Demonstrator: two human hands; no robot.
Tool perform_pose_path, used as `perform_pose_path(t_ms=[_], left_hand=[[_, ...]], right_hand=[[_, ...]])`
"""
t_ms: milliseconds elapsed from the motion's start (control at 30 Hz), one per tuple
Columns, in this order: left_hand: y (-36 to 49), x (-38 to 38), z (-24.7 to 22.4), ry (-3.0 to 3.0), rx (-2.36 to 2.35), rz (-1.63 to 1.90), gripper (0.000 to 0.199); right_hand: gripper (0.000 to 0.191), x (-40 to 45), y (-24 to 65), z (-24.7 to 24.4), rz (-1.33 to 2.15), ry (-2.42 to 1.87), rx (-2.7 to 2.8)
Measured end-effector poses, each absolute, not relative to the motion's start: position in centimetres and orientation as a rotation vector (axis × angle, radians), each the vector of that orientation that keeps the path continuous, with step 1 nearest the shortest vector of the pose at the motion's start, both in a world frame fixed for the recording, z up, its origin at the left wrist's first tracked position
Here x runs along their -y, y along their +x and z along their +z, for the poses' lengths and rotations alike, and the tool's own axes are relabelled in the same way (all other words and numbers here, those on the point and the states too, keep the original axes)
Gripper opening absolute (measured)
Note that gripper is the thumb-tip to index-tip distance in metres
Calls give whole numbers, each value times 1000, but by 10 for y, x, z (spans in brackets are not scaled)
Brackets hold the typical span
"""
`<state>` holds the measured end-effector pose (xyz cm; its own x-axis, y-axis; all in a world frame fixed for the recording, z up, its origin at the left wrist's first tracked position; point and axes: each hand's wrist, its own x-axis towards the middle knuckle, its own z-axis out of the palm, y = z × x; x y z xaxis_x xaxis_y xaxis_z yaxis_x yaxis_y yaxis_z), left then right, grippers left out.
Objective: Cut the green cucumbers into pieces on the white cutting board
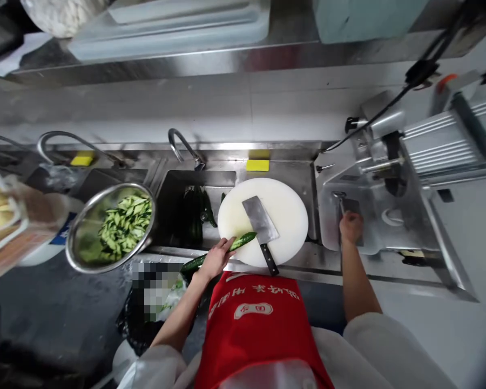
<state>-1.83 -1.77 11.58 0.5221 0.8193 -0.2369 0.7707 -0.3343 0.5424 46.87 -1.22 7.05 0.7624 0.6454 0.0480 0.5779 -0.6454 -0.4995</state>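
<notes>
My left hand [216, 260] is wrapped round a green cucumber [243, 240]. Its front end reaches over the round white cutting board [289, 208], and its back end sticks out toward a black bin bag. A cleaver [263, 219] lies flat on the board, its black handle over the near edge, close to the cucumber's tip. Off to the right, my right hand [351, 227] is closed on a slim metal tool that looks like a peeler [340, 198], over a clear plastic tub [330, 216].
A steel bowl [79, 246] of cut cucumber pieces [125, 224] stands left of the sink [174, 186], where whole cucumbers [204, 208] lie. The black bin bag [125, 319] is below. Yellow sponges [257, 165] sit behind. A metal machine [453, 140] occupies the right; a shelf [227, 59] hangs overhead.
</notes>
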Motion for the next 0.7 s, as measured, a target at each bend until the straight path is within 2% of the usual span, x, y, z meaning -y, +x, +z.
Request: perform_pose_path(t_ms=[100,167,300,400,500,700], left_hand=[[-18,-1,111,2213,-1319,-38,52],[-19,-16,108,2255,-1309,-100,53],[-24,-49,103,2396,-1245,-185,52],[-32,-68,100,2534,-1180,-222,48],[-42,-81,95,2610,-1102,-198,47],[-32,-96,73,2605,-963,-122,47]], right_hand=[[41,16,448,67,47,-2531,768],[36,25,403,68,78,-2467,939],[38,52,264,65,649,-2212,1717],[51,67,191,55,703,-2305,1957],[58,66,183,51,724,-2410,1980],[60,62,248,82,715,-2486,1855]])
